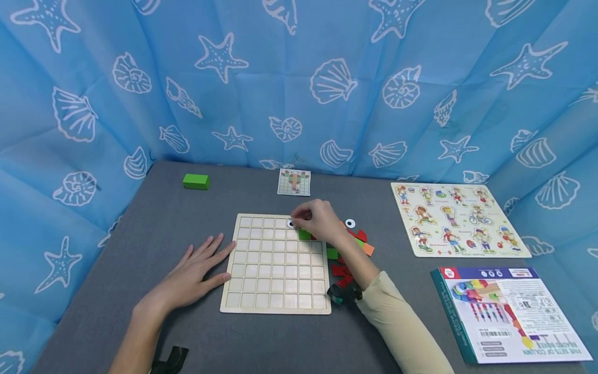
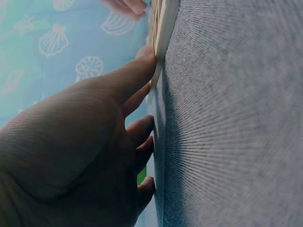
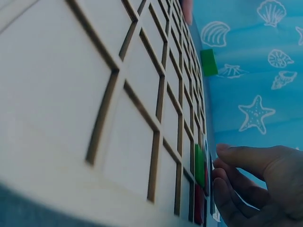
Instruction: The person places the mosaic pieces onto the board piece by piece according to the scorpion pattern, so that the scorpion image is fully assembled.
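A square wooden grid board (image 1: 275,309) lies on the grey table. My right hand (image 1: 320,221) is over its far right corner, thumb and fingertips bent at a round white eye tile (image 1: 291,224) with a dark centre. They appear to pinch its edge; the exact contact is partly hidden. Nearer the hand, a green tile (image 1: 304,235) sits on the grid beside a partly covered red one. With fingers spread, my left hand (image 1: 191,272) lies at the board's left side. Its thumb (image 2: 146,54) touches the board edge in the left wrist view.
More red, green and orange pieces (image 1: 343,270) and a second eye tile (image 1: 350,223) lie right of the board. Behind it are a pattern card (image 1: 294,183) and a green block (image 1: 196,181). A picture puzzle (image 1: 460,221) and a box (image 1: 511,317) lie at the right.
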{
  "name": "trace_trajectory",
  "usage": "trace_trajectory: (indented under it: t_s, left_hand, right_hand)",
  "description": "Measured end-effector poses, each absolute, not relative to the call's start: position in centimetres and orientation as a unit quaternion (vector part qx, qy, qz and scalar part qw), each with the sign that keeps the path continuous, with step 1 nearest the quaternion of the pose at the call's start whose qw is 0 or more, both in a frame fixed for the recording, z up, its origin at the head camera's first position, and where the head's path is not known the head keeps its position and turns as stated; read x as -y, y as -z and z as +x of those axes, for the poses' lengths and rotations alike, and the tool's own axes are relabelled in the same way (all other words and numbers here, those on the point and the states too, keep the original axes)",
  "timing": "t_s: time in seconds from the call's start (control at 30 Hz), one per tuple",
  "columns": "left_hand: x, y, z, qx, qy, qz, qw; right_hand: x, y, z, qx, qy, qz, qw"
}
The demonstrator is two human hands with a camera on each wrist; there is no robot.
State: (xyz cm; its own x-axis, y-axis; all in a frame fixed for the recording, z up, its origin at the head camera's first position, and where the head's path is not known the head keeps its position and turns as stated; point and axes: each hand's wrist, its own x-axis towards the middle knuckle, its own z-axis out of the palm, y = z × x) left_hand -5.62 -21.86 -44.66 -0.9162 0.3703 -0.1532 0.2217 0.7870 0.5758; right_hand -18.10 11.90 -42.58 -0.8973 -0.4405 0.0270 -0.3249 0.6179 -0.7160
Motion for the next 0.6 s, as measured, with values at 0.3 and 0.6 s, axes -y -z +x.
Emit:
trace_trajectory:
  t_s: [0.3, 0.6]
  left_hand:
    - [21.8, 44.8, -5.6, -0.936, -0.286, 0.163, 0.124]
    - [22.1, 45.6, -5.7, -0.933, -0.294, 0.173, 0.112]
  right_hand:
    - [-14.8, 42.1, -17.3, -0.894, 0.404, -0.181, 0.068]
    - [-18.0, 41.7, -16.7, -0.892, 0.420, -0.162, 0.046]
